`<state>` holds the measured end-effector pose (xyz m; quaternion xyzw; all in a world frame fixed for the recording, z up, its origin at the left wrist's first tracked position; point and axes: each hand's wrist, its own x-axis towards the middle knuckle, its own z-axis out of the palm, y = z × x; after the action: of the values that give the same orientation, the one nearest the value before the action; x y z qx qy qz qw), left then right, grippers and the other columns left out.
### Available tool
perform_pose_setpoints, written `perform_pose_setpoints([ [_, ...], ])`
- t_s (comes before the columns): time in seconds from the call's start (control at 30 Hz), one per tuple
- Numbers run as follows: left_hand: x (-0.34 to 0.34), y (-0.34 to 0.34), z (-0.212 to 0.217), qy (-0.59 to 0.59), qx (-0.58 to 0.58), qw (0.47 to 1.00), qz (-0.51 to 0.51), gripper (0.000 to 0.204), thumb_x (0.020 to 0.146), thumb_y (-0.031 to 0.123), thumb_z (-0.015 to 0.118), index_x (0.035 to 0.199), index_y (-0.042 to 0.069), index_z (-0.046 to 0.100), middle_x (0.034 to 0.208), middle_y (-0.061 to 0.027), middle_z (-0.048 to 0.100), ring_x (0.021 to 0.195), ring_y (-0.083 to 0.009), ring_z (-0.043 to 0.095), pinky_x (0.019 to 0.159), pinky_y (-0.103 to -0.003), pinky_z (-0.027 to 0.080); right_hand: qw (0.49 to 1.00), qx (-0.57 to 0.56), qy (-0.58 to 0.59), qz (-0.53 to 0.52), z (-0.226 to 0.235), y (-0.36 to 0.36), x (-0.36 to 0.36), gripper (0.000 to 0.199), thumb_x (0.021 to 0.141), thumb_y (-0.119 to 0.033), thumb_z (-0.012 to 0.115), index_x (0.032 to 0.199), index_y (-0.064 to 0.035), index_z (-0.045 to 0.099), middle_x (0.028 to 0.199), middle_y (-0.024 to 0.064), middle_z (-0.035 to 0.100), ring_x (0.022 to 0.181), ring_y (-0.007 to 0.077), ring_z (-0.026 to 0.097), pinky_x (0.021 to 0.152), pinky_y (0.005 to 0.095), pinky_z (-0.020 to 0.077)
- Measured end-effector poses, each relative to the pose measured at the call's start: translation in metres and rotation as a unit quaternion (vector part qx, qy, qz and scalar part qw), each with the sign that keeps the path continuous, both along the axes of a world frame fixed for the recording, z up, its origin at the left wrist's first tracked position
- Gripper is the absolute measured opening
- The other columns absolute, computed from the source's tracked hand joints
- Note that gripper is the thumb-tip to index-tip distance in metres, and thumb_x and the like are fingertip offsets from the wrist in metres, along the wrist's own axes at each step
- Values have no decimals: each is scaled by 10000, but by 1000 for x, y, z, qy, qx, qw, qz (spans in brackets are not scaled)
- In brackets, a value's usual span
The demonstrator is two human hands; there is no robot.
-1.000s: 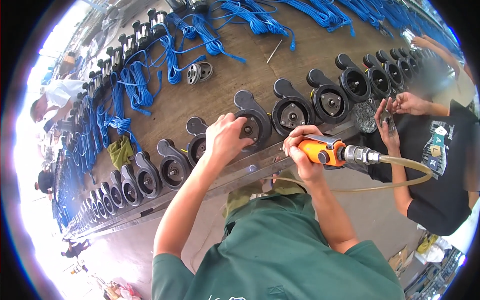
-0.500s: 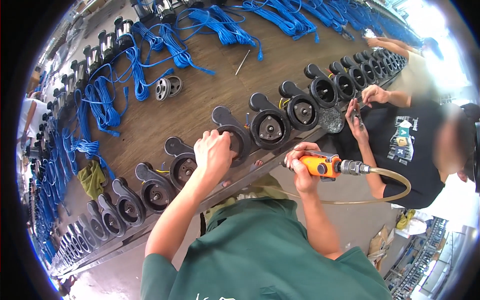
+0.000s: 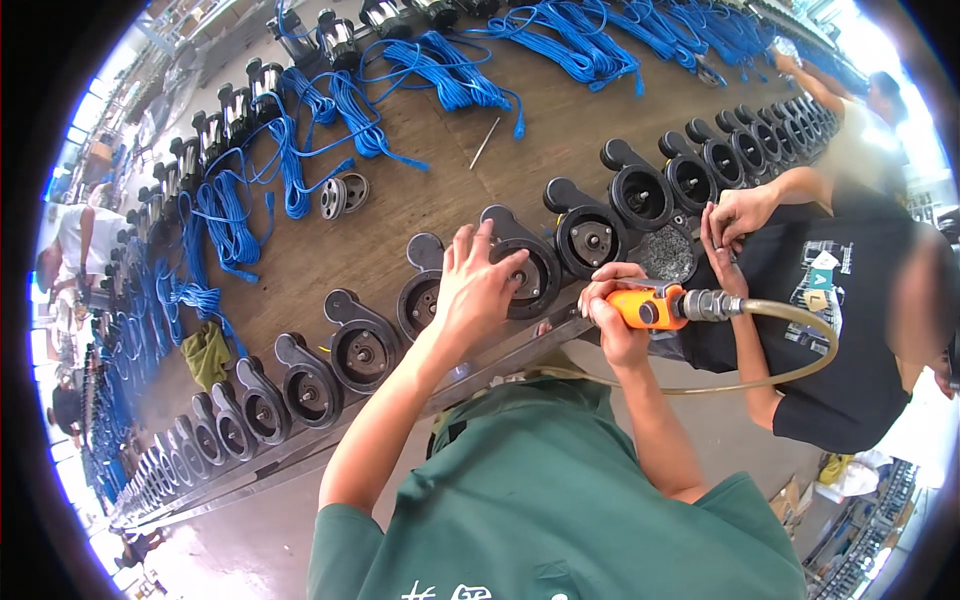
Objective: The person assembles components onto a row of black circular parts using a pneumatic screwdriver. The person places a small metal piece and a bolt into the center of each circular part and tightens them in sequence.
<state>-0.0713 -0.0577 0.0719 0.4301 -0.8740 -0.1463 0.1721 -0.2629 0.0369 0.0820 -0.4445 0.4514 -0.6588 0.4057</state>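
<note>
My left hand (image 3: 476, 290) is spread over a round black housing (image 3: 540, 290) with a metal plate inside. Its fingertips are over the plate, and I cannot tell whether they press on anything. An orange air-powered driver (image 3: 648, 309) is gripped in my right hand (image 3: 616, 318), to the right of that housing. The driver's tip is hidden by my fingers. From its metal coupling runs a clear yellowish hose (image 3: 815, 318). Beside my left hand stands another housing with a plate (image 3: 422, 303), partly covered by the hand. To the right is a similar housing (image 3: 590, 242).
A long row of black housings lines the near table edge (image 3: 500, 362). Blue cord bundles (image 3: 440, 75) and motors lie along the far side. Two metal wheels (image 3: 345, 195) and a thin rod (image 3: 485, 143) rest mid-table. A co-worker's hands (image 3: 735, 225) are at right, beside a container of small parts (image 3: 667, 255).
My left hand has moved right from one housing to the neighbouring one, and its fingers have spread. The right hand keeps hold of the driver. The whole view has shifted a little.
</note>
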Motion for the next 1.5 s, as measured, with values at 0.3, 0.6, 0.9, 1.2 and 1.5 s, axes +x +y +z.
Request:
perform_pose_setpoints([
  [0.3, -18, 15, 0, -66, -21, 996, 47, 370, 845, 250, 709, 1131, 14, 699, 1491, -259, 387, 1395, -470, 297, 1133, -546, 277, 997, 0, -67, 26, -7, -10, -20, 253, 845, 25, 610, 1091, 22, 552, 781, 16, 638, 713, 62, 588, 702, 214, 479],
  [0.6, -17, 8, -2, -68, -13, 997, 37, 405, 784, 187, 746, 1186, 148, 706, 1517, -220, 365, 1424, -459, 256, 1149, -543, 257, 997, -2, -72, 29, -12, -18, -21, 25, 827, -1, 629, 852, -5, 634, 992, 64, 629, 768, 80, 604, 717, 242, 487],
  [0.9, -1, 4, 5, -39, 23, 999, 22, 581, 648, 321, 870, 1189, 168, 725, 1523, -211, 377, 1425, -438, 271, 1151, -526, 266, 996, -11, -83, 34, -12, -16, -12, 179, 839, 1, 612, 1016, 21, 592, 899, 41, 640, 751, 79, 606, 717, 231, 488],
  [1.2, -9, -5, 0, -115, -9, 993, 7, 618, 632, 390, 861, 1200, 190, 718, 1485, -254, 424, 1379, -424, 354, 1094, -507, 332, 997, -39, -57, 41, -14, -48, 2, 52, 840, 1, 613, 892, -2, 615, 983, 61, 629, 782, 83, 606, 736, 245, 490],
  [1.5, -19, -13, -2, -173, 65, 982, 28, 499, 659, 382, 841, 1111, 199, 741, 1193, -175, 631, 1173, -326, 531, 935, -451, 407, 998, -25, -27, 53, -42, -76, 7, 48, 833, 23, 623, 870, -4, 609, 1056, 68, 596, 793, 67, 586, 693, 236, 487],
])
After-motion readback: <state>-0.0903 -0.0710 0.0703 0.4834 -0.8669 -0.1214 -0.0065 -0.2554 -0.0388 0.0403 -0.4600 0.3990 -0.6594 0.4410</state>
